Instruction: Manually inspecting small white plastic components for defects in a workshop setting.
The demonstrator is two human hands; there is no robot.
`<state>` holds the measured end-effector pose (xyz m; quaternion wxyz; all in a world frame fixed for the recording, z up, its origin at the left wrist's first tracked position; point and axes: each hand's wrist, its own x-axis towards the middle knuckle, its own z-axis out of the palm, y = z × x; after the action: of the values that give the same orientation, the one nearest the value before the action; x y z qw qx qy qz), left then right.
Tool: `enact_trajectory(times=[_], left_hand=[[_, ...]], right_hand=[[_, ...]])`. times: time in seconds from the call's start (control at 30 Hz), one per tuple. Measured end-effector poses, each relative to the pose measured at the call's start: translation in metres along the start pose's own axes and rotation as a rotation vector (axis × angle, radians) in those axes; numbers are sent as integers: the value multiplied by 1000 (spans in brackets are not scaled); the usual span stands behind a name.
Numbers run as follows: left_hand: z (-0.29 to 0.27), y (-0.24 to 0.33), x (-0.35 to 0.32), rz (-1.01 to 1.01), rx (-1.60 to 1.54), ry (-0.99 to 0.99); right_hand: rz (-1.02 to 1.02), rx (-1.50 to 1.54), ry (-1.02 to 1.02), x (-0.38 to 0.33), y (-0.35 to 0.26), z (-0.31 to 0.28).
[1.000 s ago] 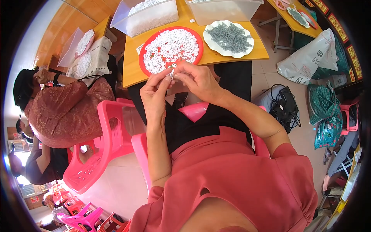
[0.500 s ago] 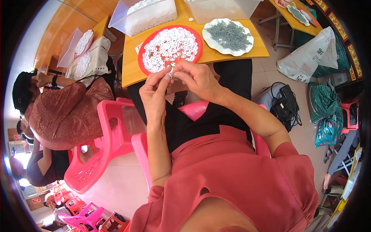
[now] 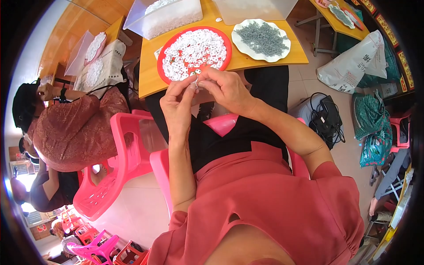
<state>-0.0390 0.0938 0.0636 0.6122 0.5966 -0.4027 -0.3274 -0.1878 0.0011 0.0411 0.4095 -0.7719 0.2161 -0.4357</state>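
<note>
Piece (image 3: 196, 84): small, white, being held over the lap by the near edge of the tray; its finer outline is masked by the fingertips.
Left hand (image 3: 178, 101): thumb and forefinger pinched together, the piece clamped between them.
Right hand (image 3: 229, 92): thumb and forefinger tips set close together at the piece's other side; whether it is gripped there cannot be told.
Red tray (image 3: 229, 47): covered with loose white pieces (image 3: 190, 47), red base glimpsed through the gaps; part of its near rim is blocked by the fingers.
Scalloped plate (image 3: 269, 58): placed just right of the tray, loaded with slender grey parts (image 3: 261, 39).
Clear tubs (image 3: 137, 21): two, lined up behind; the left one is well filled with white bits.
Wooden table (image 3: 297, 54): tray, plate and tubs all carried on it.
Pink chair (image 3: 124, 154): stood at the left, beside a seated co-worker (image 3: 77, 128).
White sack (image 3: 351, 68): slumped off to the right, well apart.
</note>
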Motion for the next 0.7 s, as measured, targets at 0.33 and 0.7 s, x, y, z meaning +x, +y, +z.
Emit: enact_trajectory(times=[0.33,0.7], left_hand=[[5,-9,-1,53,52,10],[12,-5,-4,16,-120,17]], right_hand=[[57,67,-15,-2,0,-1],[157,217,-92,-5,4,-3]])
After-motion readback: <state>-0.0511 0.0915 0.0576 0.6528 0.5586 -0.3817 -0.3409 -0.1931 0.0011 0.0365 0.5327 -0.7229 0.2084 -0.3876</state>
